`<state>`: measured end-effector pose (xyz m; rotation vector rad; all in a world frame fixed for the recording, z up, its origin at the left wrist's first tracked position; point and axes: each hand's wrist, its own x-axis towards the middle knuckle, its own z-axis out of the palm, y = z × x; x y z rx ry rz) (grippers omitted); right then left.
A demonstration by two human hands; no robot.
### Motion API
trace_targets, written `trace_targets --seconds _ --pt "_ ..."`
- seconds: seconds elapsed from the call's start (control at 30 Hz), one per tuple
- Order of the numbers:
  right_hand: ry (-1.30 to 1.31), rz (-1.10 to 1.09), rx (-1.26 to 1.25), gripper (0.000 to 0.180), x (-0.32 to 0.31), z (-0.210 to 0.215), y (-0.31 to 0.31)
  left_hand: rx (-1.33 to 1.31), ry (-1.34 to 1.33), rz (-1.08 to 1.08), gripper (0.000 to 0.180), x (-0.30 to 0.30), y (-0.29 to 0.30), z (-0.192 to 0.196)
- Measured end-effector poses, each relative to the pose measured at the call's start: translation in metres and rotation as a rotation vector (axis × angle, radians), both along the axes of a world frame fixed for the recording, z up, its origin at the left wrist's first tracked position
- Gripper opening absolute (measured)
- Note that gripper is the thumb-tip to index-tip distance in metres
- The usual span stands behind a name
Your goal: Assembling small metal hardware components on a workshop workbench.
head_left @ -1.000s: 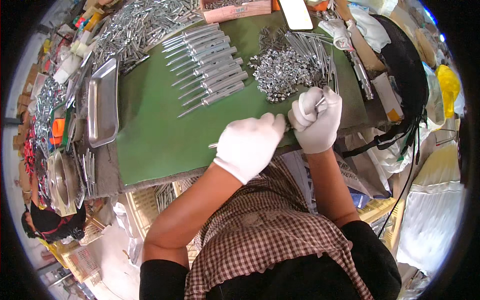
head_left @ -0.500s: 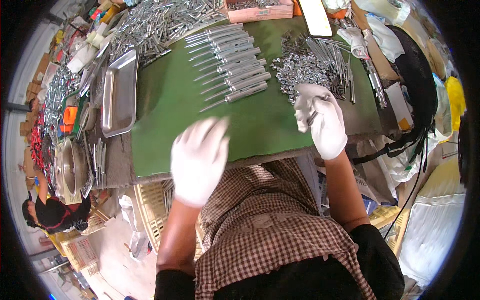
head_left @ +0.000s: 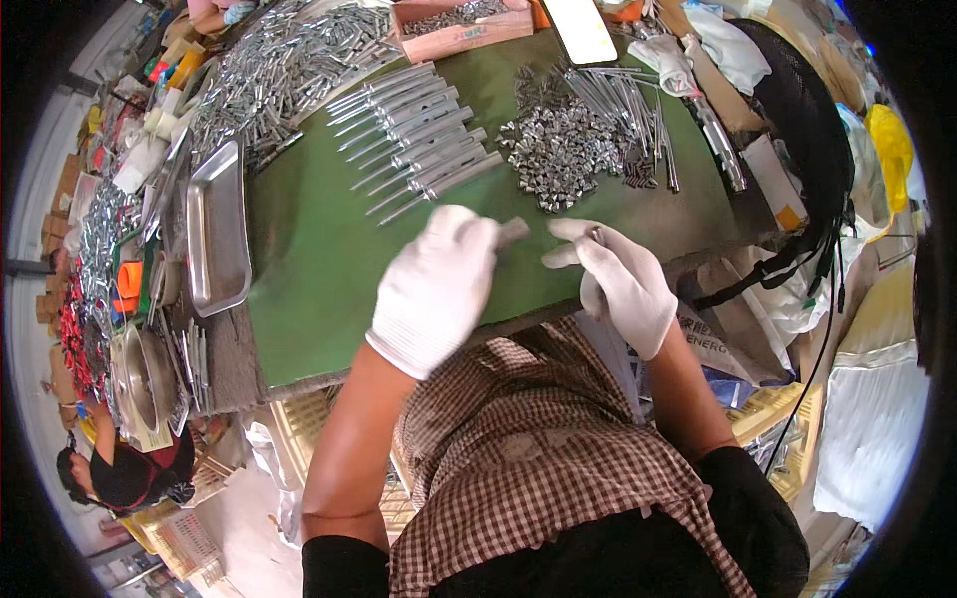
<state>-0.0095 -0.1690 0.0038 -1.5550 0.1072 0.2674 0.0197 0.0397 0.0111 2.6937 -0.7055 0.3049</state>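
Note:
My left hand [head_left: 439,284], in a white glove, is closed round a short metal tube [head_left: 511,232] whose end sticks out toward the right. Across a small gap, my right hand [head_left: 628,284], also gloved, pinches a small metal piece [head_left: 598,235] between thumb and fingers; its exact shape is mostly hidden. Beyond the left hand lies a slanted row of metal tubes with thin pointed rods [head_left: 439,159] on the green work mat [head_left: 309,249]. A heap of small shiny metal fittings [head_left: 558,149] lies beyond the right hand.
Long thin rods [head_left: 638,115] and small dark screws or springs lie by the heap. A metal tray [head_left: 219,234] stands at left, before piled metal tubes [head_left: 299,70]. A pink box [head_left: 464,35] and a phone [head_left: 580,30] are at the back. Another person [head_left: 130,468] is at far left.
My left hand has moved right and away from me, and a tube now shows in it. The right hand has drawn back from the heap toward the left hand. The view has shifted slightly.

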Motion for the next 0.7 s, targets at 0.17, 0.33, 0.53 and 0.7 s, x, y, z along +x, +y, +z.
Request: trace_targets --seconds 0.17,0.33,0.53,0.7 --pt "0.046 0.106 0.101 0.044 0.004 0.008 -0.004 0.127 -0.002 -0.162 0.035 -0.013 -0.014 0.02" --pt "-0.018 0.099 -0.018 0.034 0.004 0.0 -0.001 -0.018 -0.055 -0.232 0.034 -0.015 0.003 0.005" --pt "-0.12 0.122 -0.334 0.018 0.003 -0.009 -0.008 -0.118 0.034 -0.172 0.031 -0.021 -0.004 0.0" --pt "-0.174 0.095 -0.296 0.014 0.003 -0.012 -0.01 -0.163 0.028 -0.15 0.03 -0.02 -0.009 -0.001"
